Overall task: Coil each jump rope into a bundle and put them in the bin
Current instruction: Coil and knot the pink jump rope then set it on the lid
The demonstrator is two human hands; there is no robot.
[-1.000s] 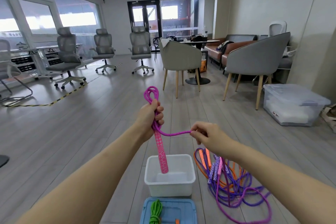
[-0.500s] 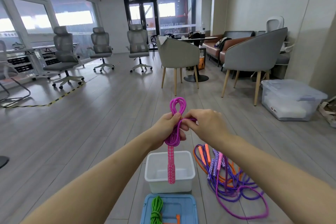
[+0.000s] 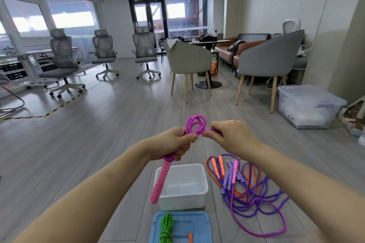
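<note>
My left hand (image 3: 173,143) grips a coiled magenta jump rope (image 3: 195,124) at its middle; loops stick up above the fist and a pink patterned handle (image 3: 160,181) hangs down in front of the white bin's left side. My right hand (image 3: 230,134) pinches a strand of the same rope just right of the coil. The white bin (image 3: 203,188) stands on the floor below my hands with nothing visible inside. To its right lies a tangle of loose ropes (image 3: 248,189), purple, orange and magenta, with their handles side by side.
A blue lid (image 3: 197,227) lies near my feet with a bundled green rope (image 3: 166,227) and an orange piece on it. Armchairs (image 3: 188,61), office chairs and a round table stand farther back. A clear lidded storage box (image 3: 308,105) sits at the right wall.
My right hand has come in from the stretched-out strand to the coil and wrapped it there. The hanging handle has swung left of the bin's middle.
</note>
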